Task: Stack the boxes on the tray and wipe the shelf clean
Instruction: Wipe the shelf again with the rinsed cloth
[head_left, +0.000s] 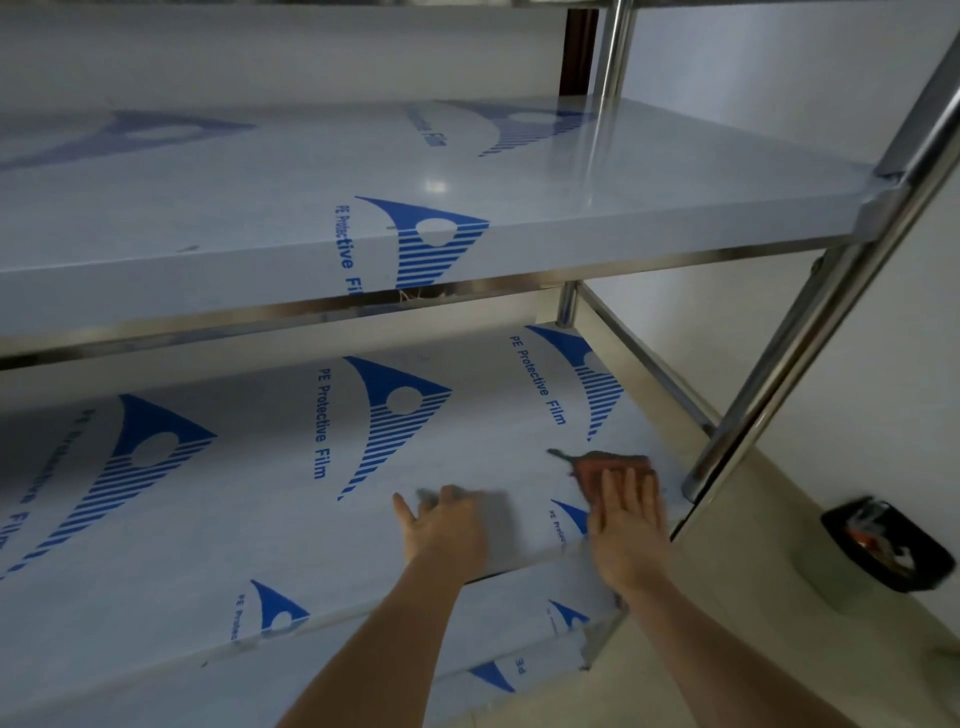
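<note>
Stage: wiping, likely late | shelf (260, 493) holds no boxes | right hand (628, 519) flat on cloth (608, 462) near the shelf's right post | left hand (447, 525) spread beside it | boxes, tray unseen

Pale, plain walls (779, 62) are closing in the scene behind and to the right of a steel rack, and a dark brown vertical strip (576, 52) is showing at the corner behind it. Polished metal posts (810, 332) are catching soft, dim light and throwing faint reflections. A light beige floor (753, 613) is stretching out at lower right, where a black container (880, 543) holding mixed, blurred contents is sitting near the wall.
</note>
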